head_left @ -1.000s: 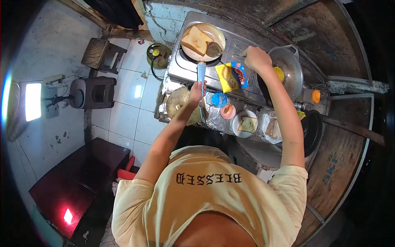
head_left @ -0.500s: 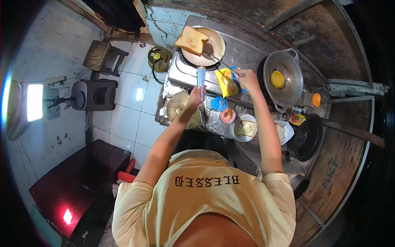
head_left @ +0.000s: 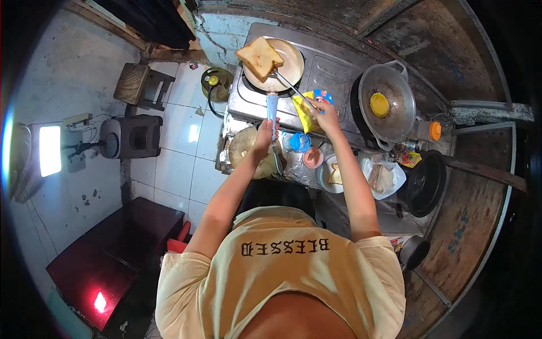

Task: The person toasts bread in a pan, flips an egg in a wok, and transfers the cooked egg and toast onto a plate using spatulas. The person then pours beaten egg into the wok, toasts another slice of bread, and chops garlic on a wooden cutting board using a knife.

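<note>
My left hand (head_left: pixel 264 135) is closed around the blue handle (head_left: pixel 272 107) of a light-coloured frying pan (head_left: pixel 289 62) on the stove. A toasted bread slice (head_left: pixel 261 58) overlaps the pan's left side and extends past its rim. My right hand (head_left: pixel 324 116) grips a long thin metal utensil (head_left: pixel 293 89). Its far end meets the slice's lower right corner; the tip is hidden, so its kind cannot be told. A yellow and blue packet (head_left: pixel 306 113) lies beside my right hand. Below my left hand, another metal utensil (head_left: pixel 277 160) rests near a round board (head_left: pixel 248 152).
A large metal wok (head_left: pixel 388 127) with a yellow round item (head_left: pixel 379 105) stands right of the stove (head_left: pixel 333 73). Nearby are a blue-lidded jar (head_left: pixel 300 142), a pink container (head_left: pixel 313 157), a plate with bread (head_left: pixel 327 183) and an orange-capped container (head_left: pixel 434 131). A gas cylinder (head_left: pixel 216 85) stands left.
The right hand and utensil have shifted left, bringing the utensil's end to the bread's corner. The slice sits slightly more tilted. My left hand keeps its hold on the pan handle.
</note>
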{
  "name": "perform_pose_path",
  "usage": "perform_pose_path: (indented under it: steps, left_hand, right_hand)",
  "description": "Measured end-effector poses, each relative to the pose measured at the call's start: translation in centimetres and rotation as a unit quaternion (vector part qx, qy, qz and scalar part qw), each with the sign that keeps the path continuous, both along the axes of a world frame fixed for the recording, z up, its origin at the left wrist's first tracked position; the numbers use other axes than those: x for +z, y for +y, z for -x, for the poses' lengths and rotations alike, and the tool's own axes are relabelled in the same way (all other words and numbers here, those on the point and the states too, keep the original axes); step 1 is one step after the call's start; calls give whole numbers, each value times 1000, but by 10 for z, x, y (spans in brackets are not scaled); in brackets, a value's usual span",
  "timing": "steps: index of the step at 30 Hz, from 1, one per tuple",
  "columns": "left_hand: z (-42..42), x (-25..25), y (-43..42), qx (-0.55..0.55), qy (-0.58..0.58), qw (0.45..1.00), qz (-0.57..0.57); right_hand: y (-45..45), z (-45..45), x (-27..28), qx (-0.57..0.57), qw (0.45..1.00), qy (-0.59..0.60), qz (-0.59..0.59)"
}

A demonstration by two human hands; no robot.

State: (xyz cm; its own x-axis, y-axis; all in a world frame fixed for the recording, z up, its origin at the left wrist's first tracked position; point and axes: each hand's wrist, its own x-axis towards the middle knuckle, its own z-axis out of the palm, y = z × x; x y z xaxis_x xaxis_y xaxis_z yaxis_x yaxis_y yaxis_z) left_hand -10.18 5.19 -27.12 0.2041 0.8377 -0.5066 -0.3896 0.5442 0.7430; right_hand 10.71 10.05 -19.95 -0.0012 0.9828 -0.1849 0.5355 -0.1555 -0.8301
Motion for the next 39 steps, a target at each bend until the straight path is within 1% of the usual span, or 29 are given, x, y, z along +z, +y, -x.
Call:
perform_pose_path:
  steps: [2, 3, 6, 7, 9, 11, 15, 17, 18, 20, 24, 26, 27, 31, 33, 35, 37, 38, 39]
  left_hand:
    - [0, 1, 0, 2, 5, 1000, -10]
    - [0, 1, -1, 4, 11, 1000, -20]
    - [-1, -1, 1, 4, 8, 1000, -10]
    - [-1, -1, 1, 4, 9, 1000, -10]
    - [1, 0, 0, -6, 16, 1000, -14]
    - [1, 0, 1, -5, 24, 1000, -5]
    - [0, 12, 1, -10, 47, 999, 2]
    - [3, 19, 2, -15, 38, 999, 15]
    - [4, 18, 3, -18, 28, 999, 27]
    - [7, 15, 6, -32, 33, 999, 19]
    - [12, 19, 10, -48, 28, 998, 12]
    - [13, 22, 15, -56, 14, 998, 16]
    - [14, 26, 15, -56, 3, 998, 22]
    - [16, 41, 15, -87, 45, 995, 35]
    - [19, 38, 13, -116, 78, 989, 40]
    - [30, 18, 15, -174, 70, 982, 31]
    - [26, 32, 9, -136, 85, 987, 32]
    - [29, 28, 8, -129, 98, 986, 35]
    - [31, 30, 5, -115, 121, 985, 49]
  right_hand:
    - [-11, -3, 9, -30, 999, 38, 20]
    - [-12, -4, 9, -31, 999, 36, 21]
    - [-14, 4, 15, -15, 994, -105, 34]
    - [-13, 12, 24, -15, 994, -104, 33]
    - [-13, 26, 41, -82, 984, -146, 53]
    - [-10, 32, 50, -101, 984, -142, 48]
    - [-7, 33, 48, -84, 984, -136, 76]
    - [-10, 32, 38, -69, 989, -126, 13]
    - [-10, 33, 42, -71, 989, -127, 12]
    - [-16, 34, 51, -89, 987, -127, 35]
    - [-32, 32, 61, -127, 985, -112, 32]
    - [-40, 29, 64, -132, 989, -65, 3]
    - [-44, 28, 61, -140, 988, -66, 6]
    - [-57, 34, 53, -155, 986, -53, -29]
    - [-73, 34, 49, -152, 984, -43, -78]
    - [-92, 32, 55, -185, 976, -24, -111]
    - [-121, 28, 61, -203, 972, -60, -103]
    - [-137, 22, 64, -199, 972, -75, -102]
    - [-154, 17, 71, -199, 977, -71, -40]
